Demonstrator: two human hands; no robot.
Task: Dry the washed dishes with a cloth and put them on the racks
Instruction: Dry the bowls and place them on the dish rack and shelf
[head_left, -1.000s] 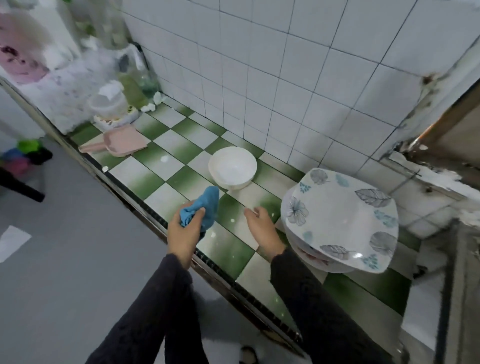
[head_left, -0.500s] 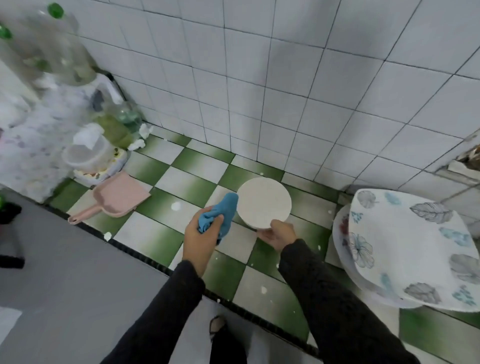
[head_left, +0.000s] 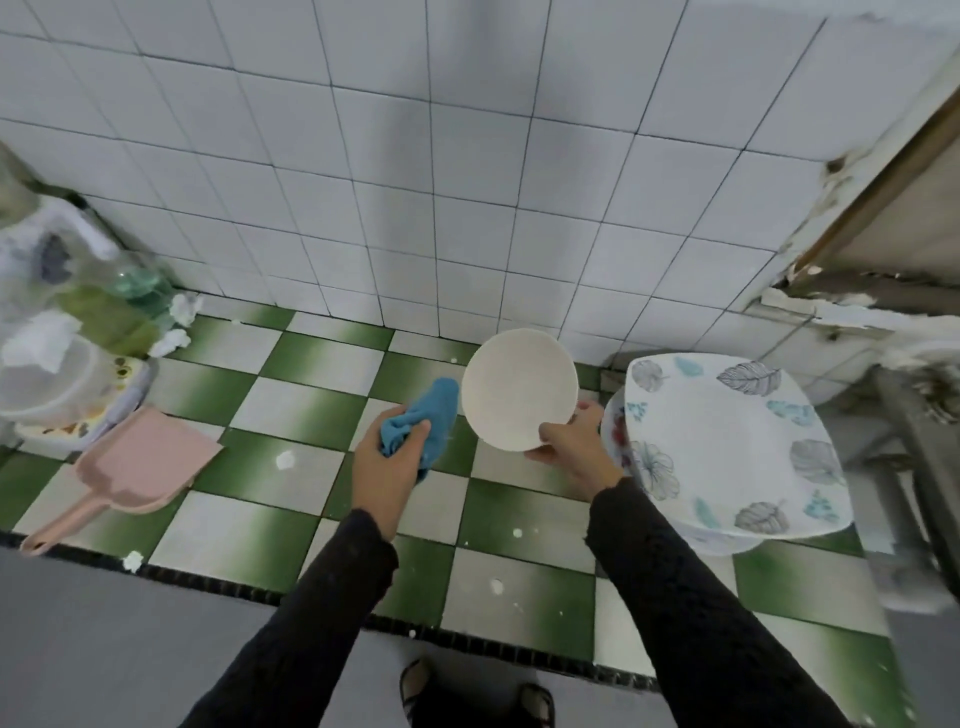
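Note:
My right hand (head_left: 571, 447) grips a small white bowl (head_left: 519, 387) by its lower rim and holds it tilted above the green and white checked counter (head_left: 311, 364). Its round face is turned toward me. My left hand (head_left: 387, 467) grips a bunched blue cloth (head_left: 423, 423) just left of the bowl; cloth and bowl look slightly apart. A stack of white square plates with leaf prints (head_left: 727, 441) sits on the counter to the right of the bowl.
A pink dustpan (head_left: 130, 467) lies at the left of the counter. Behind it stand a plastic tub (head_left: 47, 379), bottles and crumpled paper. White tiled wall (head_left: 415, 182) rises behind. The counter's dark front edge (head_left: 260, 592) runs below my arms. A metal frame (head_left: 914, 467) stands at the far right.
My right hand picked the white bowl up off the counter and tilted it up. The blue cloth in my left hand came close beside it. The camera view shifted left and down.

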